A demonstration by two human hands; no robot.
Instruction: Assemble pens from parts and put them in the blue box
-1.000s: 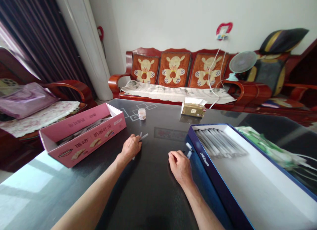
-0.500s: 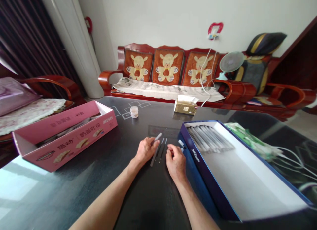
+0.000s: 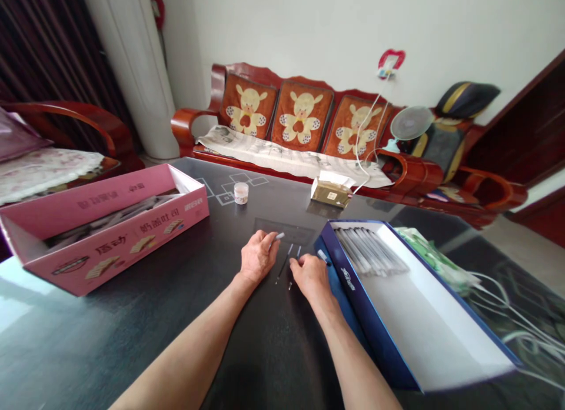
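My left hand [image 3: 258, 257] is closed round a pale tube [image 3: 279, 236], whose end sticks out past the thumb. Two thin dark refills lie on the black table between my hands. The left refill [image 3: 283, 265] is fully in view. My right hand [image 3: 309, 273] has its fingertips down on the right refill [image 3: 299, 252], covering its middle. Beside that hand lies a small dark and white item [image 3: 323, 256], partly hidden by the box. The blue box [image 3: 379, 316] to the right holds a row of clear-wrapped pens [image 3: 371, 251].
On the left stands a pink box [image 3: 132, 239] with wrapped items inside. A small jar [image 3: 241, 193] and a tissue box [image 3: 332, 189] stand further back. A green package [image 3: 430, 251] and white cables [image 3: 507, 307] lie beyond the blue box.
My left hand has drawn the tube in, so less of it shows. My right hand has come down and left onto the right refill. The whole view has tilted and shifted a little.
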